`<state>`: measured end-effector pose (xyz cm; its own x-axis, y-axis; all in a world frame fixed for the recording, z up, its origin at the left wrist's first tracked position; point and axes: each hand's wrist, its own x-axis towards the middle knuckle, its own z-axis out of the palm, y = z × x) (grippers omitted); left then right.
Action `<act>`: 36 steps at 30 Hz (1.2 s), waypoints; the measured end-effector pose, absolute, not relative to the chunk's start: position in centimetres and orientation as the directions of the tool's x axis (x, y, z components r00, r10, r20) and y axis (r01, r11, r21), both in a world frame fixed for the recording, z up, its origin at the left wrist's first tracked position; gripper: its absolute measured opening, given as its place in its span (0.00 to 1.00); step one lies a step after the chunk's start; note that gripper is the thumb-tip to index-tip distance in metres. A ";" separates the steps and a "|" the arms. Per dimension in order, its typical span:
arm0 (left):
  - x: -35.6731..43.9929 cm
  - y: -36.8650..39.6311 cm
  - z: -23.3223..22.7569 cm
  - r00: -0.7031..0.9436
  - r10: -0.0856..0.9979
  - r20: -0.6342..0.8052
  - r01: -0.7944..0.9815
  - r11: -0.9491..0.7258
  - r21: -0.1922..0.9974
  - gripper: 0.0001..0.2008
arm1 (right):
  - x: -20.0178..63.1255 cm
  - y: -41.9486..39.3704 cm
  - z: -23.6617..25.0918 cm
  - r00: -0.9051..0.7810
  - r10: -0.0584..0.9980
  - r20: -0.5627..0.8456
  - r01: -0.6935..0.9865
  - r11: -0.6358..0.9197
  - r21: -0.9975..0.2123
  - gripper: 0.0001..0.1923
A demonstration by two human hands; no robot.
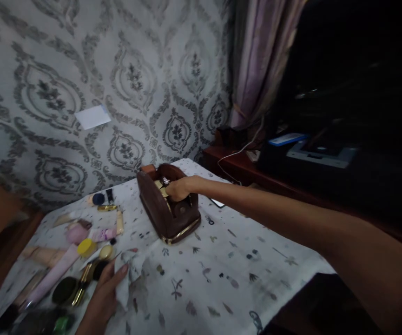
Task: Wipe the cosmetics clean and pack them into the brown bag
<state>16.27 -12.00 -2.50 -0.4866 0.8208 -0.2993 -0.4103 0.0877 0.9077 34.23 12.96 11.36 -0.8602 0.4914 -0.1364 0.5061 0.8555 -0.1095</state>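
A brown handbag [155, 209] with gold trim stands unzipped on the patterned white cloth. My right hand [179, 188] reaches into its opening, fingers curled down beside pale gold items [162, 188]; what it grips, if anything, is hidden. Low in the view, my left hand [105, 288] pinches a crumpled white wipe [122, 281] between thumb and fingers. Close to that hand lie a dark round compact [64, 291], a gold tube [81, 291] and a small jar with a cream lid [106, 252].
Several cosmetics cover the table's left side, among them a yellow-lidded jar [87, 247], a pink tube [52, 274] and a navy-capped item [98, 199]. Patterned wallpaper [134, 79] rises behind. On the right, a white cable [244, 148] crosses a reddish-brown wooden surface [237, 158].
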 end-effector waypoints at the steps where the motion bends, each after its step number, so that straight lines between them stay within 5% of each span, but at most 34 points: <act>1: 16.2 -12.0 -2.4 -0.467 0.838 -0.282 -0.403 0.082 0.911 0.26 | 34.3 12.5 11.7 -0.847 0.511 -0.147 0.525 0.847 -0.082 0.08; 7: 15.8 -11.7 -1.7 -0.330 0.919 -0.215 -0.404 0.068 0.912 0.25 | 34.8 8.6 12.1 -0.747 0.647 0.155 0.655 0.755 0.005 0.17; 10: 15.9 -11.7 -1.7 -0.309 0.934 -0.177 -0.399 0.041 0.916 0.24 | 34.8 5.5 9.9 -0.755 0.523 0.396 0.520 0.845 -0.125 0.13; 15: 15.9 -11.8 -1.6 -0.297 0.950 -0.100 -0.387 -0.024 0.922 0.21 | 33.2 0.7 4.1 -0.847 0.340 0.407 0.227 0.926 -0.301 0.16; 18: 15.8 -11.7 -1.5 -0.335 0.940 -0.069 -0.375 -0.065 0.925 0.21 | 31.4 -0.7 1.3 -0.810 0.430 0.398 0.192 0.836 -0.514 0.18; 23: 15.4 -11.3 -2.2 -0.377 0.925 -0.036 -0.348 -0.105 0.932 0.24 | 27.6 -1.1 -2.3 -0.716 0.645 0.268 0.075 0.452 -0.889 0.19; 29: 14.8 -11.0 -2.9 -0.457 0.889 0.028 -0.236 -0.152 0.960 0.25 | 24.7 -1.5 -5.4 -0.693 0.699 0.178 0.055 0.297 -0.953 0.19; 36: 15.4 -11.5 -1.7 -0.447 0.887 0.112 -0.039 -0.144 0.989 0.21 | 25.5 -2.1 -5.4 -0.697 0.673 0.246 -0.013 0.331 -0.943 0.18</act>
